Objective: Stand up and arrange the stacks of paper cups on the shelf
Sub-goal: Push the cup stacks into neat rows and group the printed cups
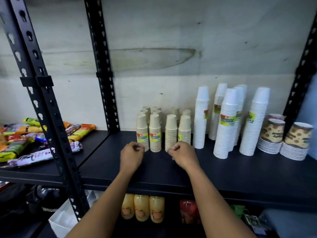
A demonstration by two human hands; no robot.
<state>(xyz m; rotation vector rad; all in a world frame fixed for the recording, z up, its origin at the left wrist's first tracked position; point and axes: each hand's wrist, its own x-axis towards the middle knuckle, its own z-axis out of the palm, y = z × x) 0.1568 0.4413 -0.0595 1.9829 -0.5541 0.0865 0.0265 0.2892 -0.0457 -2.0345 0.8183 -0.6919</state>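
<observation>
- Four beige stacks (155,134) stand upright in the front row on the shelf (240,177), long axes vertical, with more behind them.
- Left hand (132,156) sits at the base of the leftmost stack, and right hand (184,158) at the third.
- Fingers (135,148) are curled on both hands (whether they pinch the wrap, I cannot tell).
- Stacks lie straight ahead of the knuckles, each hand equally near.

Matt paper cup stacks (171,133) stand on a smooth, matt black shelf (223,172).
</observation>
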